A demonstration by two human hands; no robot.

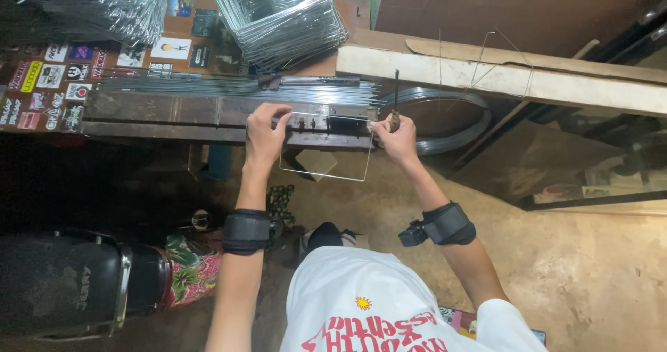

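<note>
A thin bent wire frame [324,177] hangs in a U shape off the front of a dark metal bending jig [208,112]. My left hand [266,133] grips the frame's left upper corner against the jig. My right hand [394,138] is closed on a lever handle [396,95] that stands upright at the jig's right end, beside the frame's right corner. Each forearm wears a black strap band near the wrist.
A bundle of straight wires [243,86] lies along the jig's back. Stacks of finished square wire frames [285,15] sit behind, more at top left [104,4]. A coil of wire [451,123] hangs right. A wooden plank [500,77] and a black seat [62,282] flank me.
</note>
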